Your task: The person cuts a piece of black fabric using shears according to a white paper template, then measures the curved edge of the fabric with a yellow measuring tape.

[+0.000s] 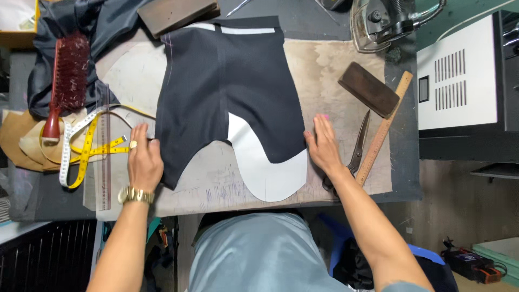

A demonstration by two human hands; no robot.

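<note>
A dark navy cut garment piece (227,92) lies flat on the worn work table (335,70), with a white paper pattern (267,167) showing beneath its lower edge. My left hand (143,159), with a ring and a gold wristwatch, rests flat on the left edge of the fabric. On the table just off the fabric's right edge, my right hand (324,146) lies flat with its fingers together. Neither hand grips anything.
Left of the fabric lie a yellow-and-white measuring tape (84,151), a clear ruler (102,157) and a red clothes brush (65,81). On the right are scissors (357,148), a wooden ruler (384,130) and a dark wooden block (367,89). An iron (386,21) sits behind.
</note>
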